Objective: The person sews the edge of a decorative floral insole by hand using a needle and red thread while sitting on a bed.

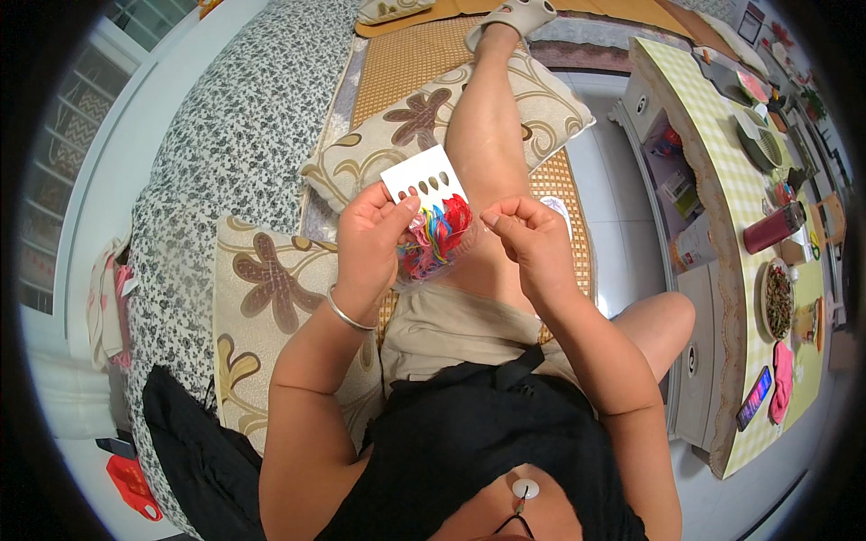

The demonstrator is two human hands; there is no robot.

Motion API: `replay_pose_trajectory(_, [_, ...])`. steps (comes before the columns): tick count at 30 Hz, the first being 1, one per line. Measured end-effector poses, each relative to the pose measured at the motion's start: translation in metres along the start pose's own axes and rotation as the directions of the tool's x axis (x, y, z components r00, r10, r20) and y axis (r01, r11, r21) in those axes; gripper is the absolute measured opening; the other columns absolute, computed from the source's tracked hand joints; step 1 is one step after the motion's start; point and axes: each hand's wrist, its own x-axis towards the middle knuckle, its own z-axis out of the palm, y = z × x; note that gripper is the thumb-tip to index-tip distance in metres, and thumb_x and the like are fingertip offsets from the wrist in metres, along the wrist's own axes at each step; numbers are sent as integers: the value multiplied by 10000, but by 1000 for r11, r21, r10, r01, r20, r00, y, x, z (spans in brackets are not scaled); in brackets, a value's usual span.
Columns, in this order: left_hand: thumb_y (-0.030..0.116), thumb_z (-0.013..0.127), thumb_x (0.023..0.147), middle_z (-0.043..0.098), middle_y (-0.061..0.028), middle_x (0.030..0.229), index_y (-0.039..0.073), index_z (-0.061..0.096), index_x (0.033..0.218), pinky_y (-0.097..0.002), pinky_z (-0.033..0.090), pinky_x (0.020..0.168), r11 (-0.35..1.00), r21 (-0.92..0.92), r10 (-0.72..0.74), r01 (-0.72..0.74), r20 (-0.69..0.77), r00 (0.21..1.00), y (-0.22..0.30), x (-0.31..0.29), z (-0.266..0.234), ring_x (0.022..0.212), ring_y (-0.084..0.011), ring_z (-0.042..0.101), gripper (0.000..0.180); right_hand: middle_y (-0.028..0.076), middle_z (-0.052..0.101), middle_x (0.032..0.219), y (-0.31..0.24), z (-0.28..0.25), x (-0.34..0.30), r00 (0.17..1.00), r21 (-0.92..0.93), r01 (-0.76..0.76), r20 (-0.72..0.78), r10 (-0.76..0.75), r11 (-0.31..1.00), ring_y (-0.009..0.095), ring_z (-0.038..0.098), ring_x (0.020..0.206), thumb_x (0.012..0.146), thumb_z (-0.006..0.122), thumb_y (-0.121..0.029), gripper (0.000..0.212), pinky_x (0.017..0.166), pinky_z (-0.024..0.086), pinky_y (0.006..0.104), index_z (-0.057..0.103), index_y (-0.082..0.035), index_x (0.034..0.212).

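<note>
My left hand (377, 230) is closed on a white card (422, 176) punched with a row of oval holes, the thumb pressed on its near face. From the card's lower edge hangs a bunch of embroidery floss (439, 230) in red, blue, yellow and pink, tangled toward its bottom end. Just right of the red strands is my right hand (532, 236), thumb and forefinger pinched together. Whatever lies in that pinch is too small to make out. Both hands are above my lap, over the beige shorts (456, 329).
Patterned cushions (275, 279) lie on the woven mat (406, 68) under my leg. At the right, a cabinet with a checked cloth (695, 135) carries a dark red bottle (774, 227), a plate of food (778, 298), a phone (754, 398) and a pink cloth (781, 383).
</note>
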Motion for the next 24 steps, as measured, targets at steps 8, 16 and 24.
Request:
replay_pose_trajectory(8, [60, 533, 887, 652, -91, 922, -52, 566, 1069, -214, 536, 611, 999, 27, 20, -19, -10, 1000, 3, -1, 13, 739, -99, 634, 216, 31, 634, 801, 1, 3, -2, 1000, 9, 6, 26, -6, 1000, 62, 567, 717, 842, 616, -43, 86, 652, 453, 186, 637, 23, 894])
replay_pose_trajectory(16, [59, 531, 888, 649, -88, 916, -49, 563, 1064, -229, 546, 622, 1000, 11, 20, -20, -6, 1000, 0, -1, 10, 732, -105, 637, 209, 3, 602, 719, 2, 0, -1, 1000, 57, 10, -31, -8, 998, 39, 512, 608, 839, 620, -47, 57, 542, 401, 174, 638, 3, 859])
replay_pose_trajectory(24, [50, 524, 887, 641, -91, 905, -61, 559, 1039, -240, 553, 627, 1000, -24, -14, 11, -99, 995, -16, 17, -9, 715, -120, 635, 191, -65, 248, 523, 7, -25, -4, 845, 466, -467, 486, 224, 752, 61, 239, 467, 880, 512, -119, 101, 423, 212, 194, 474, -47, 819])
